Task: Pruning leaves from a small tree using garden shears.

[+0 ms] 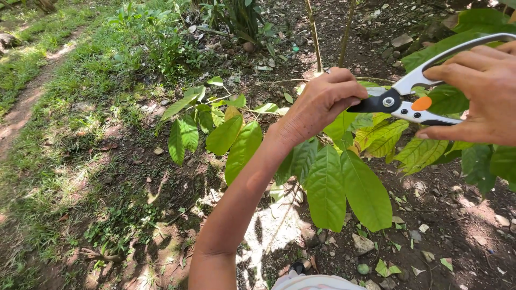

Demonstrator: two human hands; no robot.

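Observation:
My left hand [322, 102] reaches forward and is closed around a thin leafy branch [252, 85] of a young tree, at about the middle of the view. My right hand [481, 91] grips the grey handles of pruning shears [414, 102] that have an orange knob. The black blades of the shears point left and sit right against my left hand's fingers, at the branch. Large green leaves [344, 182] hang below both hands. The cutting edge itself is hidden behind my left fingers.
Two thin upright stems [314, 37] rise behind the hands. Bare brown soil with stones [363, 244] and cut leaf scraps lies underneath. Grass [64, 107] and a dirt path [27, 102] run along the left. A low plant [242, 19] stands at the top.

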